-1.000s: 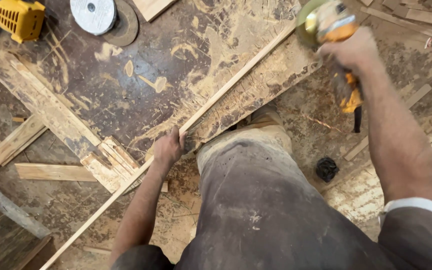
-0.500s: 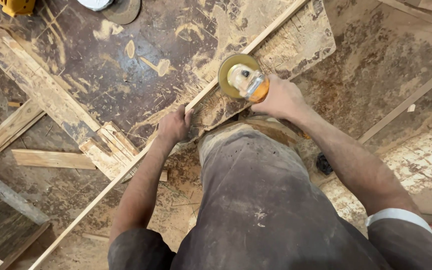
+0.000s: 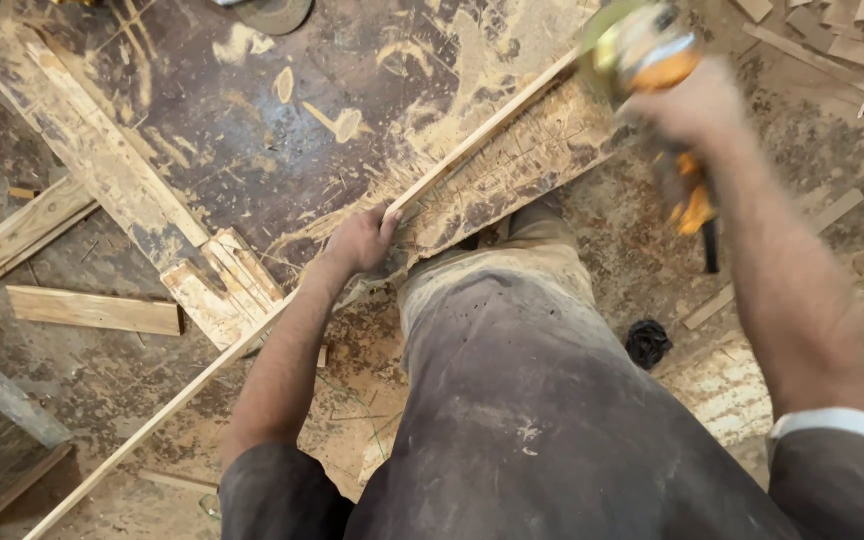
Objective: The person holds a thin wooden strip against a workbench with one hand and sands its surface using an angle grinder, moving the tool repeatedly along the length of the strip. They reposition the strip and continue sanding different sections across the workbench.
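Long strip [image 3: 252,340]: pale raw wood, smooth-sawn, matt. Board [image 3: 512,170] beneath: dark, worn panel, scored and scratched, dusted with sawdust, dull. Offcuts [image 3: 92,310] at side: unfinished light wood, rough edges. Power tool [image 3: 652,50] in right hand [image 3: 697,105]: yellow and orange plastic casing, blurred, finish unclear. Trousers [image 3: 532,400]: grey woven cloth, matt, dust-stained. Floor [image 3: 102,380]: gritty, sawdust-caked. Left hand [image 3: 362,240] on strip: dusty skin.

Loose wooden offcuts [image 3: 92,310] lie left on the dusty floor, a small black object [image 3: 648,342] sits right, scrap sticks [image 3: 832,40] pile top right.
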